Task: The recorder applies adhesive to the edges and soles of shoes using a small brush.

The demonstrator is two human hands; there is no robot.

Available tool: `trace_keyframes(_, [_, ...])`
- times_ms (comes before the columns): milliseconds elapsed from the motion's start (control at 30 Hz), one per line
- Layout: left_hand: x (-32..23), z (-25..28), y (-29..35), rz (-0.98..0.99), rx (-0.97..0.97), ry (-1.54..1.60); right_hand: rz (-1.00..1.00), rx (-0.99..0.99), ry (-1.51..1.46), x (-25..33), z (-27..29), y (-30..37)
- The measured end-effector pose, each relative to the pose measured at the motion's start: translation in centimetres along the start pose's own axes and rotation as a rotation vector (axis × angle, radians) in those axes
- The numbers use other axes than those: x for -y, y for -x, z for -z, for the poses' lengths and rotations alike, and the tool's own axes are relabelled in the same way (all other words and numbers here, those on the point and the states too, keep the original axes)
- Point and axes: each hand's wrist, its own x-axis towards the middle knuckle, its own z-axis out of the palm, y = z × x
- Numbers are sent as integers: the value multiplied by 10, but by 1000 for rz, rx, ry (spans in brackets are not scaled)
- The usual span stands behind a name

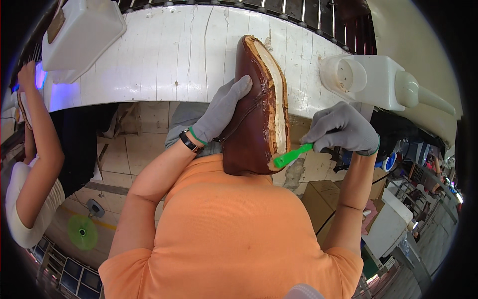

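A dark brown leather boot (245, 109) lies on its side, its toe end over the white bench and its other end close to my body. The bare underside (277, 94), pale with a tan edge, faces right. My left hand (222, 107), in a grey glove, grips the boot's upper from the left. In my gloved right hand (343, 128) is a small green brush (293, 155), pinched by its handle. The brush's head rests at the underside's near end; its bristles are hidden.
The white bench (164, 55) spans the far side, with a roller conveyor (294, 12) behind it. On its right stand a clear cup (351, 74) and a white plastic bottle (381, 82); a white container (84, 37) is at the left. Another person's arm (42, 144) shows far left.
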Motion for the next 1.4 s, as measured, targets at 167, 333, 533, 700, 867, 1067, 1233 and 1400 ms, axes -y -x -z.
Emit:
trace_keyframes(167, [-2, 0, -2, 13, 7, -34, -162, -477, 189, -10, 2, -15])
trace_keyframes(333, [-4, -1, -2, 18, 26, 20, -111, -336, 174, -5, 1, -2])
trace_keyframes(533, [-8, -5, -3, 60, 44, -20, 14, -133, 185, 7, 1, 11])
trace_keyframes(700, [-14, -13, -3, 25, 29, 27, -159, -482, 263, 4, 3, -4])
trace_keyframes(867, [-28, -14, 0, 12, 66, 23, -154, -639, 226, 3, -1, -10])
trace_keyframes(1067, [-38, -8, 1, -22, 59, -36, -41, -394, 190, 17, -10, 4])
trace_keyframes(1233, [-40, -7, 4, -10, 119, -68, -28, -240, 159, 33, -13, 10])
trace_keyframes(1400, [-44, -10, 5, 79, 165, -58, 15, -126, 267, 45, -10, 9])
